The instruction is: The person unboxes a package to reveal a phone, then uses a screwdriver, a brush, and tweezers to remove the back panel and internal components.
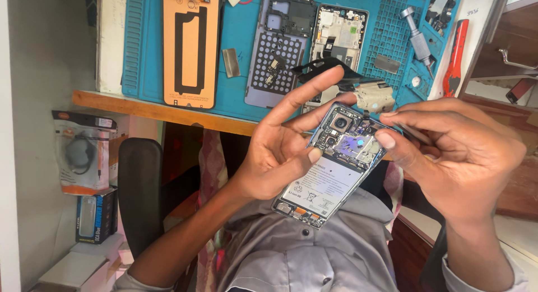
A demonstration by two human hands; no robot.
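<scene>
Blue mat (235, 101) crowded w/ parts; both hands grip opened phone (330, 163) off desk edge (168, 114), over lap.

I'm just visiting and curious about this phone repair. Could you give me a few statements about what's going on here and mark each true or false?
1. The opened phone is held up off the blue work mat. True.
2. The left hand is resting flat on the mat. False: it holds the phone, fingers spread along its edge.
3. The right hand pinches a thin tool near the phone's top. True.
4. The phone's back cover is on. False: the battery and circuit board are exposed.
5. An orange-backed panel lies on the mat. True.
6. The red-handled tool is in the right hand. False: it lies beside the mat.
</scene>
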